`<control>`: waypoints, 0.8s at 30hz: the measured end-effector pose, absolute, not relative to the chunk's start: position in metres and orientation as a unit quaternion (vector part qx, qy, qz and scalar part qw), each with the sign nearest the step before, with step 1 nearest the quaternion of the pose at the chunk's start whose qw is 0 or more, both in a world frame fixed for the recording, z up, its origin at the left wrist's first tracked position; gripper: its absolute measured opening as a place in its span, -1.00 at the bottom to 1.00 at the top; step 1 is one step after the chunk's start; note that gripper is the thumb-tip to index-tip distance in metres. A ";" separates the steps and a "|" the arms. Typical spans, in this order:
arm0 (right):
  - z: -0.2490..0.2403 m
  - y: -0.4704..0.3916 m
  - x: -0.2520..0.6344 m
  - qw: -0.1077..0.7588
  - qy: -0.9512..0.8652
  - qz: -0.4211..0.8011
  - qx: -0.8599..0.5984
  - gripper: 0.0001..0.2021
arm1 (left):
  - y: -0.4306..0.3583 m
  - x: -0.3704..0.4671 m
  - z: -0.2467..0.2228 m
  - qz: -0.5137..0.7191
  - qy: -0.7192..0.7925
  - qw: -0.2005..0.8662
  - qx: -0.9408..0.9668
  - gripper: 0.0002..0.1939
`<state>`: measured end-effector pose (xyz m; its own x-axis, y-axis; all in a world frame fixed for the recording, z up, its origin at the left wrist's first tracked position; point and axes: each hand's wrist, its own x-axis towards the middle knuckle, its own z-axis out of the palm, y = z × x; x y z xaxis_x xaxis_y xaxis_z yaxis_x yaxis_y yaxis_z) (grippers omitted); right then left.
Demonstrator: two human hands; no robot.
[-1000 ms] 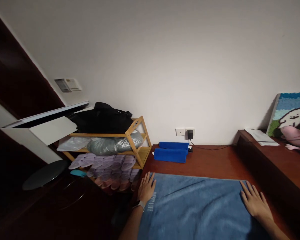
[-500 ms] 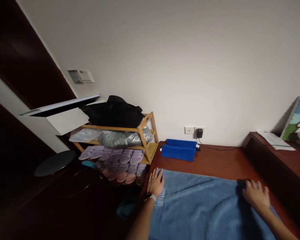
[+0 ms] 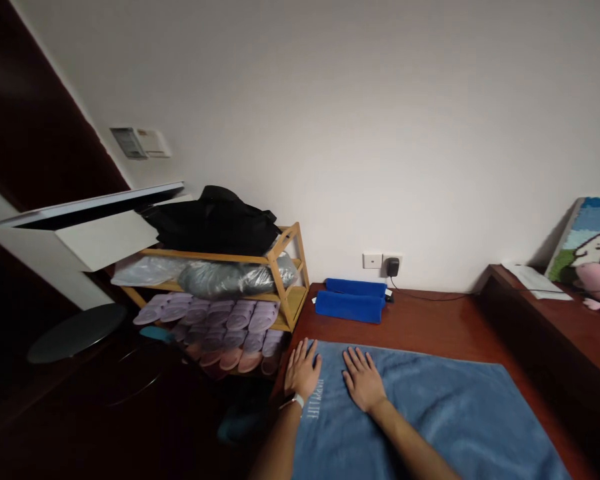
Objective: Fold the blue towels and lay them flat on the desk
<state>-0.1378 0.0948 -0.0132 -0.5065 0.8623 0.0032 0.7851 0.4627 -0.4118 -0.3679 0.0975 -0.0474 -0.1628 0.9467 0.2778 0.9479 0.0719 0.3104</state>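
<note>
A blue towel with pale "HAPPY LIFE" lettering near its left edge lies spread on the red-brown wooden tabletop, with soft wrinkles across it. My left hand rests flat at the towel's far left corner, fingers stretched out, a pale band on the wrist. Flat on the cloth just right of the lettering is my right hand, its fingers spread. Neither hand grips anything. Beyond the towel, two bright blue folded or rolled cloths lie against the wall.
Left of the table stands a wooden rack with a black bag, plastic-wrapped bundles and several lilac slippers. A black plug sits in the wall socket. On the raised ledge at right are papers and a fluffy picture.
My right hand has moved left across the towel, from its far right corner to beside my left hand. My left hand stays at the left corner. The view has shifted slightly right.
</note>
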 end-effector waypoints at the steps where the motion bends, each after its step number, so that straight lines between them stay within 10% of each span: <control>1: -0.016 0.098 -0.119 0.102 -0.843 0.177 -0.498 -0.38 | 0.098 -0.368 -0.047 -0.217 -0.731 -0.001 -0.647 -0.47; 13: -0.060 0.120 0.175 -0.006 -0.688 0.041 -0.725 -0.34 | 0.104 -0.371 -0.045 -0.193 -0.737 0.017 -0.648 -0.49; 24: -0.076 0.121 0.209 0.026 -0.675 0.038 -0.736 -0.30 | 0.109 -0.376 -0.050 -0.157 -0.737 0.029 -0.657 -0.47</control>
<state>0.2087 0.1207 -0.0760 0.0847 0.9962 -0.0210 0.9922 -0.0863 -0.0894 -0.3764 0.1093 -0.0495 -0.1346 0.9590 0.2494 0.9773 0.0869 0.1932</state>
